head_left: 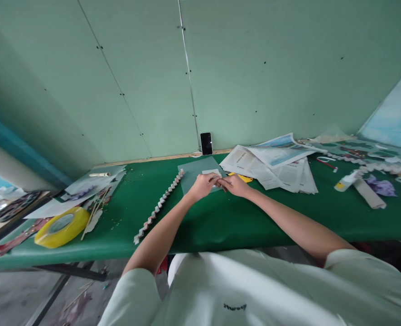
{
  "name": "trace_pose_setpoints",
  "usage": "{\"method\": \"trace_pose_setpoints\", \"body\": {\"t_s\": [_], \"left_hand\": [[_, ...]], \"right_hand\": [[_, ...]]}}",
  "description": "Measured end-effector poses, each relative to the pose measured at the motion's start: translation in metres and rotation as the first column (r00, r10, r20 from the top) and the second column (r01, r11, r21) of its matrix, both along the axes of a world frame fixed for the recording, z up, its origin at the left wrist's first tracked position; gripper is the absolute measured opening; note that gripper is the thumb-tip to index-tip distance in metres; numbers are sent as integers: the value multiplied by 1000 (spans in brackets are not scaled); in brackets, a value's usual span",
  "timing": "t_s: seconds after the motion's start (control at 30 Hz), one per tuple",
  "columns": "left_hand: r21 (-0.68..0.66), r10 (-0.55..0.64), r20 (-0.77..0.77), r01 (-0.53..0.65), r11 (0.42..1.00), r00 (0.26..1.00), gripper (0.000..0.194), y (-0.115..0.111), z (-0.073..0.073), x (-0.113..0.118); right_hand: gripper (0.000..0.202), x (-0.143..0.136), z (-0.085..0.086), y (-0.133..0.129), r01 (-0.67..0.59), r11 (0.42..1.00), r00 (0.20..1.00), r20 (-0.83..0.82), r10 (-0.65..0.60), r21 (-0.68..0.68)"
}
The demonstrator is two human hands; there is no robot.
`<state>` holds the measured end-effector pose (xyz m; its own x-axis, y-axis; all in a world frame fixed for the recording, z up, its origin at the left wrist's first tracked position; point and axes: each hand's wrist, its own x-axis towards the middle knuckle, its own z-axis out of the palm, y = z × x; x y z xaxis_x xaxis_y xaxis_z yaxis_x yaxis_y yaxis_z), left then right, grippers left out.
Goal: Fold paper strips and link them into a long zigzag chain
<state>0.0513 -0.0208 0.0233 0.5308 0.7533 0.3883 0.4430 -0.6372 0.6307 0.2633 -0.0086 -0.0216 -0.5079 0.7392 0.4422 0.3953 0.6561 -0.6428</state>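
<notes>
My left hand (203,185) and my right hand (236,184) meet over the middle of the table, fingertips touching. Both are closed in a pinch, and whatever they hold is hidden by the fingers. Behind and beneath them lies a greenish translucent sheet (188,179). On it, just past my left fingers, is a small white piece of paper (212,172). Left of my hands, a zigzag chain of folded paper (159,204) runs slantwise toward the table's front edge. A yellow object (243,177) lies just beyond my right hand, partly covered by it.
A phone (206,143) leans upright against the wall. Newspaper sheets (285,174) are spread to the right, near a glue bottle (345,182) and a second paper chain (387,169). At left are a yellow tape roll (81,221), thin sticks (93,210) and loose sheets (81,184).
</notes>
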Motion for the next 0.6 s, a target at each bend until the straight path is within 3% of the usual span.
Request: {"method": "trace_pose_setpoints", "body": {"t_s": [0.27,0.6], "left_hand": [[40,100,16,-100,994,995,29,4,-2,-3],[7,80,67,-80,997,995,30,3,-1,-2]], "right_hand": [[42,-2,2,0,12,1000,1000,17,-12,15],[49,0,-3,4,55,998,998,-19,-55,-25]]}}
